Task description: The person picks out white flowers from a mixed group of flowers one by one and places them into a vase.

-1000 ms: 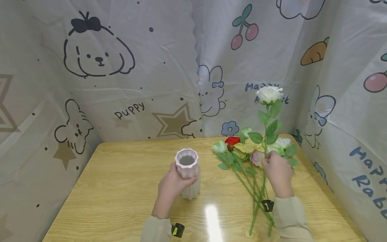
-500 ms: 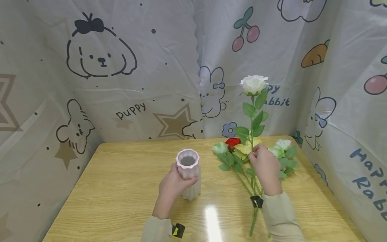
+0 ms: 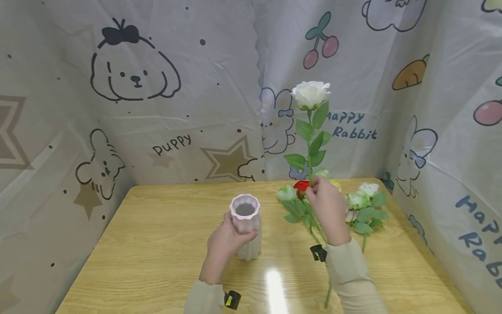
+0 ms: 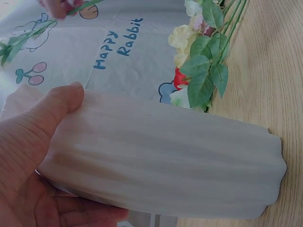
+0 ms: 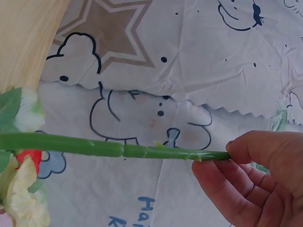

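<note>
A pale, fluted vase stands upright at the middle of the table, its scalloped mouth facing up with no stems in it. My left hand grips it just under the rim; in the left wrist view the thumb and fingers wrap the vase near its top. To the right, my right hand holds up a white rose with green leaves, bloom on top. Thumb and forefinger pinch its green stem in the right wrist view. The rose is higher than the vase and right of it.
Several more artificial flowers lie on the right of the table, among them a red flower, a pale green flower and a white flower. A printed curtain encloses the back and sides of the wooden table.
My right hand has lifted the white rose and carried it left, away from the pile and toward the vase. My left hand keeps its grip on the vase in place.
</note>
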### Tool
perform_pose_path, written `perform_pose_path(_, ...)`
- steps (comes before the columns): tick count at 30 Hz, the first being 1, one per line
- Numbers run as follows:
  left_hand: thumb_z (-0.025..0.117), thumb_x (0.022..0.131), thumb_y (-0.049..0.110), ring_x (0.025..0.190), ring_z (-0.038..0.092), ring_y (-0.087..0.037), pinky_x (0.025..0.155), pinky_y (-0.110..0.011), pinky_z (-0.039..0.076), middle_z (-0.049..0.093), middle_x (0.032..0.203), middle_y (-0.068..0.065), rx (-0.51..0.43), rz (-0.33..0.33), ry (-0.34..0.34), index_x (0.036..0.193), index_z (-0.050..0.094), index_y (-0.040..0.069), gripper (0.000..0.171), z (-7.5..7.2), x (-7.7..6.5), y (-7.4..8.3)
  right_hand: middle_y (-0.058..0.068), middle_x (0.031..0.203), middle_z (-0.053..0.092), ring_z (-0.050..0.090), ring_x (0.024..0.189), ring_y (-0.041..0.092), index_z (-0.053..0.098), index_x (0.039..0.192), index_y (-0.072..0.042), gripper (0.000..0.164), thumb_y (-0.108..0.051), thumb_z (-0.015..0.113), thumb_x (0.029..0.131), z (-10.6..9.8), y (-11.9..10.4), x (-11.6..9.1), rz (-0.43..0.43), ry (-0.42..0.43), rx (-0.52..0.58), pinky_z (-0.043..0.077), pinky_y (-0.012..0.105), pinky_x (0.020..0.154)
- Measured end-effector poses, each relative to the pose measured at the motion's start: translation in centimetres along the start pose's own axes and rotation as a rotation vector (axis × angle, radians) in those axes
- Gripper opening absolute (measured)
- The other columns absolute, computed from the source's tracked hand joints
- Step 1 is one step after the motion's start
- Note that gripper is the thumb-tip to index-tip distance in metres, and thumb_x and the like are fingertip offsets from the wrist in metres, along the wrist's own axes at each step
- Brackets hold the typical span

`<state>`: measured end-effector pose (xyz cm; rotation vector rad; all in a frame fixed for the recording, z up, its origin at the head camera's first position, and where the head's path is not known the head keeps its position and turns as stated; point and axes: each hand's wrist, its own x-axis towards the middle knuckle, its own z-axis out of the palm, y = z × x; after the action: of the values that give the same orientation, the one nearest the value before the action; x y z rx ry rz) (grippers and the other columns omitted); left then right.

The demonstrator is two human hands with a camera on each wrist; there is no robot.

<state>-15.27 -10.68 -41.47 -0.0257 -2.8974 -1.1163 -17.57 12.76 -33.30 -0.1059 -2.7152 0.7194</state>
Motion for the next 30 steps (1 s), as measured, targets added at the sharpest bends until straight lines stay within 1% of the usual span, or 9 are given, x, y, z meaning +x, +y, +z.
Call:
perform_pose_path(4,0.071,0.060,0.052,0.086,0.061,-0.032,0.071,-0.048,0.051,0.062,0.107,-0.021,-0.003,0.004,0.000,0.125,0.038,0.000,0.090,0.0,-0.1,0.1,0.013,0.084,0.068,0.046,0.046,0.012,0.056,0.097,-0.003,0.022,-0.019,0.049,0.085,0.1,-1.2,0.3,-0.028,0.009,0.027,0.034,0.026,0.040)
perform_pose_path(14,0.071,0.061,0.052,0.089,0.061,-0.032,0.073,-0.050,0.051,0.062,0.108,-0.020,-0.022,0.020,0.010,0.126,0.038,0.001,0.089,0.1,-0.1,0.0,0.012,0.078,0.068,0.050,0.049,0.014,0.057,0.093,-0.002,0.019,-0.017,0.051,0.083,-0.2,-5.2,0.6,-0.174,0.083,0.098,0.039,0.027,0.043)
perform_pose_path(17,0.071,0.060,0.053,0.090,0.061,-0.032,0.075,-0.049,0.051,0.063,0.108,-0.020,-0.020,0.003,0.006,0.126,0.038,0.001,0.090,0.1,0.0,0.0,0.011,0.074,0.067,0.052,0.050,0.015,0.058,0.090,-0.002,0.017,-0.016,0.053,0.082,-0.4,-6.5,0.5,-0.219,0.120,0.118,0.042,0.028,0.045)
perform_pose_path(24,0.070,0.062,0.054,0.086,0.062,-0.030,0.070,-0.046,0.052,0.063,0.105,-0.019,0.011,0.006,-0.005,0.125,0.038,-0.001,0.089,0.1,0.1,-0.2,0.009,0.071,0.066,0.053,0.052,0.014,0.058,0.089,-0.004,0.014,-0.016,0.054,0.083,-1.0,-9.2,0.2,-0.309,0.172,0.170,0.044,0.030,0.046)
perform_pose_path(30,0.069,0.062,0.055,0.084,0.061,-0.028,0.067,-0.043,0.051,0.064,0.103,-0.018,0.006,-0.002,-0.009,0.124,0.039,0.000,0.088,0.1,0.1,-0.1,0.008,0.069,0.065,0.055,0.057,0.016,0.058,0.087,-0.004,0.011,-0.013,0.055,0.082,-1.2,-11.2,-0.1,-0.380,0.223,0.216,0.046,0.032,0.051)
